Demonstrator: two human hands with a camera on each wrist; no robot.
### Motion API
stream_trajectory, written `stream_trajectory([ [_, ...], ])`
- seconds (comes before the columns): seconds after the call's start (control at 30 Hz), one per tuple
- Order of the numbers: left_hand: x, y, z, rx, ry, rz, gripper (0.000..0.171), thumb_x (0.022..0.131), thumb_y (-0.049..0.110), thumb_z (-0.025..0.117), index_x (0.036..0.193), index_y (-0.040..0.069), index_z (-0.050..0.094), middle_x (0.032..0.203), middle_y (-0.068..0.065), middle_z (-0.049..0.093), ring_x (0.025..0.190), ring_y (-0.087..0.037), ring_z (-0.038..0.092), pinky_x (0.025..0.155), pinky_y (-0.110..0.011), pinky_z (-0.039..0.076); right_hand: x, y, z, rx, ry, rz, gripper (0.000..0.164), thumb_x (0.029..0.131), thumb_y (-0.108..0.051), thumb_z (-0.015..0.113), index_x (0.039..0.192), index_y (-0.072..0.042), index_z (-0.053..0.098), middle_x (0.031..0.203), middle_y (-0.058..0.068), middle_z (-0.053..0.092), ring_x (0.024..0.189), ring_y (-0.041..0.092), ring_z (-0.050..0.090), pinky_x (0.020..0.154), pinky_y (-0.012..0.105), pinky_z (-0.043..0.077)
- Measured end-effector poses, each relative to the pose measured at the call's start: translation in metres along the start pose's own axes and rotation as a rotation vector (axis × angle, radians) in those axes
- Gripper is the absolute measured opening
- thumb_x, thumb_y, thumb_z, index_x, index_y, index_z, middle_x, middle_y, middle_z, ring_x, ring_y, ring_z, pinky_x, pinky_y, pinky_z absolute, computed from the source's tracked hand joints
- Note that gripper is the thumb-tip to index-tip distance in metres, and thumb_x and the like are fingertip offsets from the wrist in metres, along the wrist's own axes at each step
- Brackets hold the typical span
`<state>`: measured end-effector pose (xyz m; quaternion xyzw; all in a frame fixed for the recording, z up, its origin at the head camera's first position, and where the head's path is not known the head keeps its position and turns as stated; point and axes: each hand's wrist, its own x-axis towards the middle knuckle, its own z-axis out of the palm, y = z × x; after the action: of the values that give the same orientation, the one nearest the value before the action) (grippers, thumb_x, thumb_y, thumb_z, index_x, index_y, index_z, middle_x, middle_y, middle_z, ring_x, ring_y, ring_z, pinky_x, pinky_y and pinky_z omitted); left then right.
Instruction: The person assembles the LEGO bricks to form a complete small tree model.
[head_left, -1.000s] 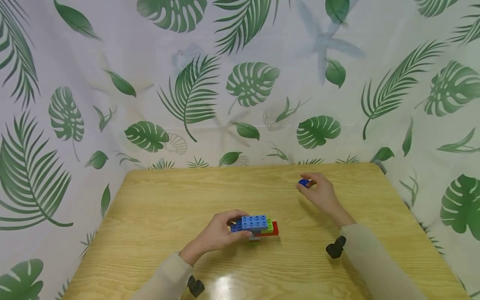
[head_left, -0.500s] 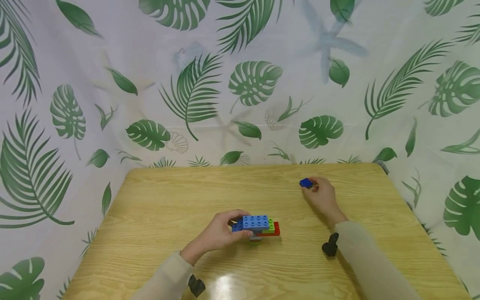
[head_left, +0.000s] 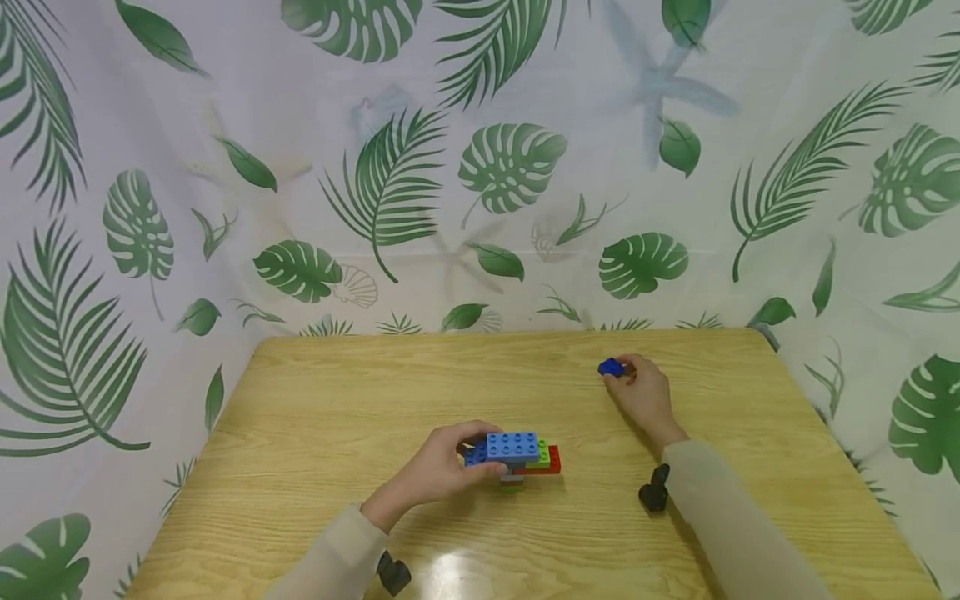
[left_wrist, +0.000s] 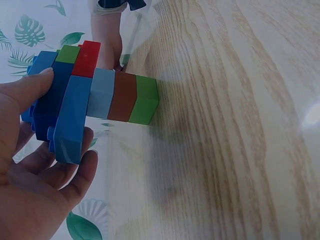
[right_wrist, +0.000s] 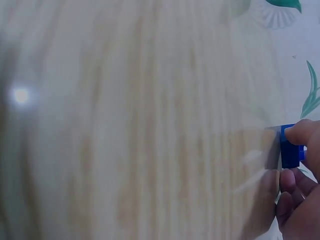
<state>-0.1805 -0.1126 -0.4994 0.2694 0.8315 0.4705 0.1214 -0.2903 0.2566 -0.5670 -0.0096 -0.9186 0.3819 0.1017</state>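
My left hand point(head_left: 438, 467) grips a model built of toy building bricks point(head_left: 512, 446), with the thumb on its near side. On top lies a light blue brick with studs; dark blue, lime green and red bricks show beneath it. In the left wrist view a narrow column of light blue, brown and green bricks point(left_wrist: 143, 100) runs down from the model to the wooden table. At the back right, my right hand point(head_left: 647, 396) pinches a small dark blue brick point(head_left: 611, 367) at its right side. The right wrist view shows the thumb against that brick point(right_wrist: 289, 150), which sits at the tabletop.
A wooden table point(head_left: 360, 392) spreads under both hands. Behind and beside it hangs a white cloth with green leaves point(head_left: 510, 167). Black devices sit at the left wrist point(head_left: 393, 573) and the right wrist point(head_left: 655, 492).
The right fingers have shifted to the right side of the dark blue brick, so more of it shows. The left hand and its model stay nearly still.
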Motion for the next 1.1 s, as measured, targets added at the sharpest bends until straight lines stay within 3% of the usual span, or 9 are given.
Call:
stream_trajectory([
  [0.4, 0.000, -0.001, 0.001, -0.002, -0.008, 0.007, 0.047, 0.097, 0.033, 0.078, 0.139, 0.015, 0.066, 0.130, -0.003, 0.072, 0.107, -0.013, 0.066, 0.091, -0.027, 0.055, -0.007, -0.016, -0.009, 0.083, -0.074, 0.011, 0.043, 0.099, -0.021, 0.072, 0.136, 0.001, 0.064, 0.120, 0.023, 0.067, 0.098, 0.030, 0.064, 0.080, 0.032, 0.051],
  [0.67, 0.000, 0.000, 0.001, -0.010, -0.015, -0.001, 0.046, 0.098, 0.033, 0.078, 0.139, 0.015, 0.066, 0.130, -0.003, 0.072, 0.106, -0.012, 0.066, 0.090, -0.027, 0.054, -0.025, -0.059, -0.027, 0.109, -0.095, -0.129, 0.039, 0.098, -0.018, 0.075, 0.133, -0.004, 0.068, 0.119, 0.020, 0.069, 0.094, 0.027, 0.064, 0.071, 0.025, 0.052],
  [1.1, 0.001, 0.001, 0.000, -0.005, -0.014, -0.010, 0.047, 0.098, 0.032, 0.078, 0.140, 0.015, 0.065, 0.131, -0.003, 0.071, 0.106, -0.013, 0.066, 0.090, -0.027, 0.054, -0.057, -0.116, -0.036, 0.158, -0.209, -0.305, 0.035, 0.094, -0.017, 0.080, 0.127, -0.012, 0.072, 0.110, 0.006, 0.070, 0.096, 0.029, 0.063, 0.075, 0.025, 0.048],
])
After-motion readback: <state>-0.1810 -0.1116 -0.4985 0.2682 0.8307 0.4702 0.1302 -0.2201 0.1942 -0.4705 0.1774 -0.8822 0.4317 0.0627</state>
